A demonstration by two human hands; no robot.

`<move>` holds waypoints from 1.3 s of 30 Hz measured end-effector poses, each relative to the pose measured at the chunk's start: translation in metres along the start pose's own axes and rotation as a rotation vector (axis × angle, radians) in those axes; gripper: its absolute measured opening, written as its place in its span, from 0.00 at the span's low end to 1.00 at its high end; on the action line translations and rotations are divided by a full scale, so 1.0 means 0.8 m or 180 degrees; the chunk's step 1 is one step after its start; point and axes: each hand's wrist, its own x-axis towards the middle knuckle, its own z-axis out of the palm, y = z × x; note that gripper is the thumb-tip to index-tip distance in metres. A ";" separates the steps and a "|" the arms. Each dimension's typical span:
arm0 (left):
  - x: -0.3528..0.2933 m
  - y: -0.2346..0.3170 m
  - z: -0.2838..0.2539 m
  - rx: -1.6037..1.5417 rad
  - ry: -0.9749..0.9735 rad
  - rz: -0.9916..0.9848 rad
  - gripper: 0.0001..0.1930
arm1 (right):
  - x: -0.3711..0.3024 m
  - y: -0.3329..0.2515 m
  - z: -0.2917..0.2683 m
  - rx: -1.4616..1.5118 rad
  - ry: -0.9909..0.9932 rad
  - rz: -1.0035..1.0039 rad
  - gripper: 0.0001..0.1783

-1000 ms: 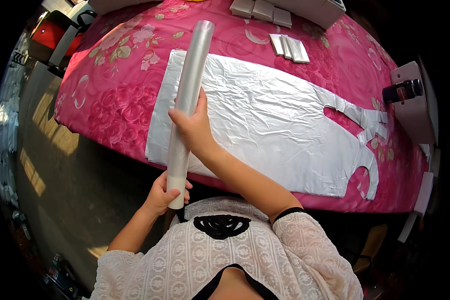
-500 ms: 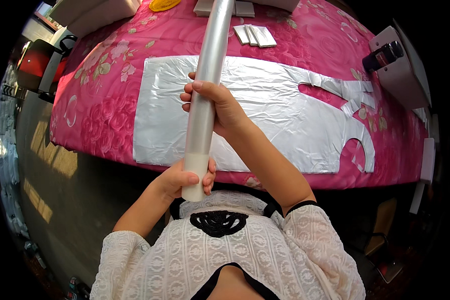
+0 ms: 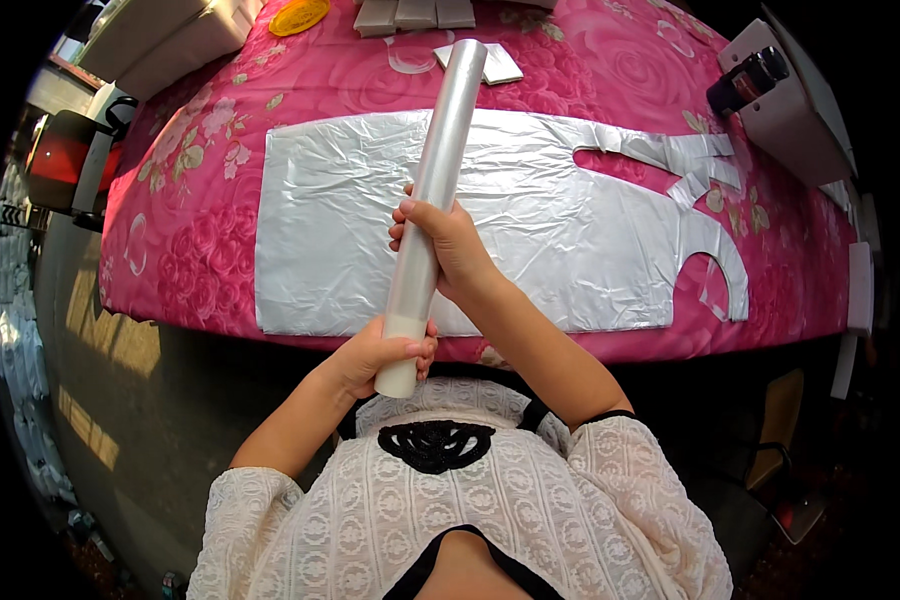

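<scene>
A long roll of clear plastic film [image 3: 448,140] slants up and away from me, its upper end leaning to the right. Around its bare lower end wraps my left hand [image 3: 382,352], closed. Higher up, my right hand [image 3: 446,240] is closed about the film-covered middle, thumb across the front. Beneath the roll, a flat stack of silvery plastic vest bags [image 3: 340,230] lies on the table, creased, with its handle loops toward the right. Part of the stack is hidden behind the roll and my right forearm.
A pink floral cloth covers the table [image 3: 200,250]. Small white folded packets [image 3: 503,66] lie beyond the roll, with white stacks [image 3: 415,14] and a yellow dish [image 3: 298,16] farther back. A dark jar [image 3: 748,80] leans by a white box [image 3: 795,120] at right.
The roll's far end has come nearer and lower, tilting more to the right. Both hands keep their hold, and my right hand has shifted slightly toward me.
</scene>
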 end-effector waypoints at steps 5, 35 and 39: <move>0.007 0.006 0.008 -0.0011 0.0622 0.0197 0.25 | -0.014 0.028 -0.007 -0.0418 0.0184 0.0039 0.32; -0.056 -0.044 -0.088 0.0780 0.0633 -0.0936 0.31 | 0.076 -0.091 -0.142 -0.2806 -0.0448 0.0416 0.10; -0.060 -0.030 -0.084 0.1006 0.0417 -0.0862 0.34 | 0.084 -0.109 -0.165 -0.3015 0.0361 -0.0164 0.10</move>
